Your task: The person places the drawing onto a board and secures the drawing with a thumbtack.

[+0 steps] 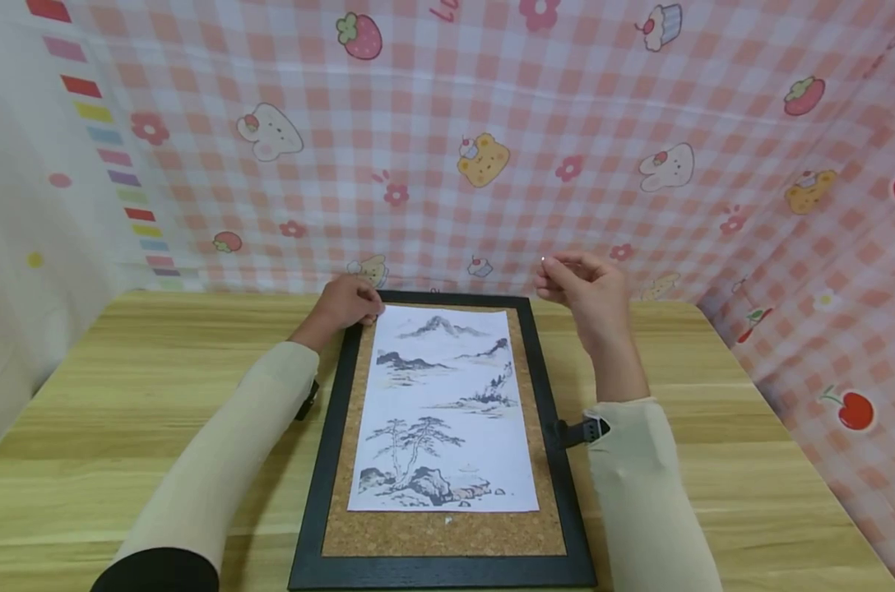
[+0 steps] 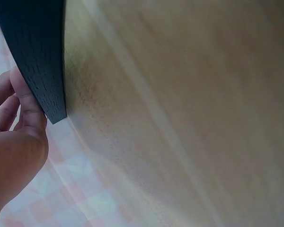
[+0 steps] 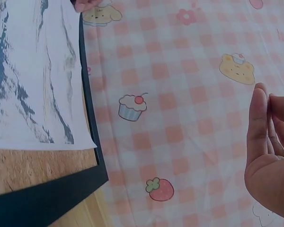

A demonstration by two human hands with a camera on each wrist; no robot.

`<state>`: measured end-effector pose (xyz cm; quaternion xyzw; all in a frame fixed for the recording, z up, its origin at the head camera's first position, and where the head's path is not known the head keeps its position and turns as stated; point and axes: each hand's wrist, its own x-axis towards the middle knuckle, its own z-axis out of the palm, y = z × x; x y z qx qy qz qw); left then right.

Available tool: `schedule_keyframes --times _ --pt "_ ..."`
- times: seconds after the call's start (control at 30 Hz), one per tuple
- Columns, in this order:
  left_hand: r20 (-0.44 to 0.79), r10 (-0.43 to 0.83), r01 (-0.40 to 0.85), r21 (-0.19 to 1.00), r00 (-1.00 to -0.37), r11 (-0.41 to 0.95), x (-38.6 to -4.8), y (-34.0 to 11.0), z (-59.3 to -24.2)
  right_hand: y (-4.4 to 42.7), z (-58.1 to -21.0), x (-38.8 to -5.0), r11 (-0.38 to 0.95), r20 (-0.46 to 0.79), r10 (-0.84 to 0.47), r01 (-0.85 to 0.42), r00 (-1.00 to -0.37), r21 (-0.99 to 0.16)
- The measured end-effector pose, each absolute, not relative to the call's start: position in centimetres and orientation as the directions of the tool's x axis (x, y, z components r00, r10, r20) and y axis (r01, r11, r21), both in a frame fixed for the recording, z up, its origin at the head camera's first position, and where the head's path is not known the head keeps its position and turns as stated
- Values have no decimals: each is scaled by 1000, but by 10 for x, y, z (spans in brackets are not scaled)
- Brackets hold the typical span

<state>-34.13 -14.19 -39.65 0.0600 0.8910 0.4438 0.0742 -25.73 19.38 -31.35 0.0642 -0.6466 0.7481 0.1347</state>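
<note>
A printed sheet (image 1: 484, 444) lies flat on a cork board (image 1: 507, 536), upright to the wearer, its top edge close to the far side. It shows mountains, pines and rocks in grey ink (with a touch of brown near the bottom). Bare cork borders it at left and right, and a broader strip lies below, where a small pale speck (image 1: 448, 520) sits just under the sheet's lower edge (too small to name). A black frame (image 1: 447, 569) runs around the cork.

The left hand (image 1: 347, 302) reaches over the frame's far left corner, fingers bent, tips at the sheet's upper left corner; whether its grip pinches or only presses the paper, I cannot tell. The right hand (image 1: 588, 292) is raised beyond the frame's far right corner, apart from sheet and board, its grip drawn together at thumb and fingertip on a tiny pale thing (image 1: 543, 259).

Cream sleeves (image 1: 225, 460) cover both forearms, and a dark strap (image 1: 584, 432) circles the right wrist. The frame rests on a wood-grained bench (image 1: 85, 411). Behind hangs pink-and-white checked cloth (image 1: 418, 107), printed with strawberries, cupcakes and bears.
</note>
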Motion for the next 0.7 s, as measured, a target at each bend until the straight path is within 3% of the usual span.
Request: schedule_keyframes --times 0.43,0.7 --pt "-60 184 66 789 -981 611 -342 -144 -397 156 -312 -269 -79 201 47 -205 -978 -976" --pt "-52 175 70 780 -983 622 -343 -143 -399 145 -319 -280 -165 160 55 -167 -986 -972"
